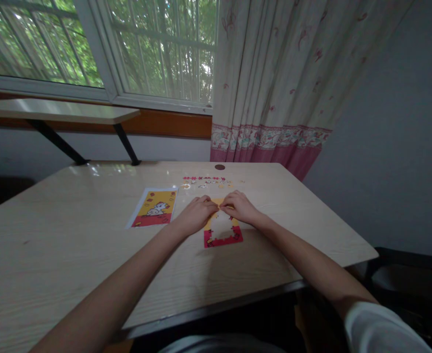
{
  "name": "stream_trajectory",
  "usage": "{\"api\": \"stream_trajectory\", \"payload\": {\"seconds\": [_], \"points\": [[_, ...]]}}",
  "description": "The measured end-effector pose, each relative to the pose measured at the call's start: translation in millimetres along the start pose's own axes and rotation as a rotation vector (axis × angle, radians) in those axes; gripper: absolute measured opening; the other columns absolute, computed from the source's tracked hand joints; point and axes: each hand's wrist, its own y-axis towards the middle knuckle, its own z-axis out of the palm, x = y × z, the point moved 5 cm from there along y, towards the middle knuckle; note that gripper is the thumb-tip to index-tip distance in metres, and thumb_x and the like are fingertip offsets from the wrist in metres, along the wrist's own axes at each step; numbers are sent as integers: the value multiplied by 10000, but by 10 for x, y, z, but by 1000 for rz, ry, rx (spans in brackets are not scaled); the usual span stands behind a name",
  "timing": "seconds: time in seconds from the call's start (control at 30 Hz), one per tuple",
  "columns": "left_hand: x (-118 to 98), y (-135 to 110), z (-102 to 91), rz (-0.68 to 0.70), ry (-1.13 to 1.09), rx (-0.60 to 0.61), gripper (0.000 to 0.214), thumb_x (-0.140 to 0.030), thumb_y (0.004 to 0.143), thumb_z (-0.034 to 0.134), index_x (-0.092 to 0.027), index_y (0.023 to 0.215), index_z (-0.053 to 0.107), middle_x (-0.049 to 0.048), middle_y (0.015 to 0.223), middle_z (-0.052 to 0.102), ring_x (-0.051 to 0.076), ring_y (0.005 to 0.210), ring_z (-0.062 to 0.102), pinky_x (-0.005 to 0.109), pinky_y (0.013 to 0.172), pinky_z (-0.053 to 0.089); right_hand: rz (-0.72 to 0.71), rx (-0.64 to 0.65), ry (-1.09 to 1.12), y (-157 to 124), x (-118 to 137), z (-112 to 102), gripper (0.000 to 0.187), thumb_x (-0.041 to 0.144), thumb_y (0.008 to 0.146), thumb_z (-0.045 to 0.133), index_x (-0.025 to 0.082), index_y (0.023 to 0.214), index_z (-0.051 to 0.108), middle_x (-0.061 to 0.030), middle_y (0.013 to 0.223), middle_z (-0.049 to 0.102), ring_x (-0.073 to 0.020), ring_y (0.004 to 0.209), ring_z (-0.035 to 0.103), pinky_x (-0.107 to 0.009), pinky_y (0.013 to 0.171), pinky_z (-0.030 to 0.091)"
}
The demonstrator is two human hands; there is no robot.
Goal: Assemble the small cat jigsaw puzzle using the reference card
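A partly built jigsaw (223, 236) lies on the wooden table (72, 255); its red and yellow border is joined and its middle is bare. My left hand (196, 214) rests on the puzzle's top left corner with the fingers curled. My right hand (240, 206) sits at the top right edge, fingertips pinched together against the left hand's. What they pinch is too small to make out. A printed picture card (154, 208) with a white animal on yellow and red lies just left of my left hand.
Several loose puzzle pieces (207, 182) are spread in rows beyond my hands, near a round cable hole (219, 167). A window (90, 44), a narrow shelf (54, 112) and a patterned curtain (274, 83) stand behind the table. The table's right edge drops off near a dark chair (403, 279).
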Motion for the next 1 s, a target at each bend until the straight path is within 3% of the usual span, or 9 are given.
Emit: {"api": "stream_trajectory", "payload": {"seconds": [0.33, 0.57, 1.0], "points": [[-18, -17, 5, 2, 3, 20, 264, -135, 892, 465, -207, 1103, 605, 53, 1054, 662, 221, 1003, 526, 340, 787, 402, 29, 65, 0, -46, 14, -52, 182, 290, 877, 560, 208, 943, 708, -49, 945, 646, -184, 907, 519, -308, 809, 356], [28, -41, 36, 11, -27, 31, 339, -110, 877, 459, -250, 1159, 585, 21, 1127, 651, 210, 1011, 519, 336, 820, 408, 15, 42, -9, -49, 25, -46, 176, 284, 879, 561, 197, 943, 699, -55, 932, 653, -179, 916, 527, -307, 816, 349], [82, -79, 34, -39, 48, 34, 368, -112, 878, 432, -224, 1193, 588, 58, 1191, 606, 236, 1059, 495, 372, 872, 421, -1, 31, -7, -50, 79, -60, 168, 260, 881, 550, 190, 928, 694, -38, 926, 689, -181, 921, 543, -312, 840, 336]]}}
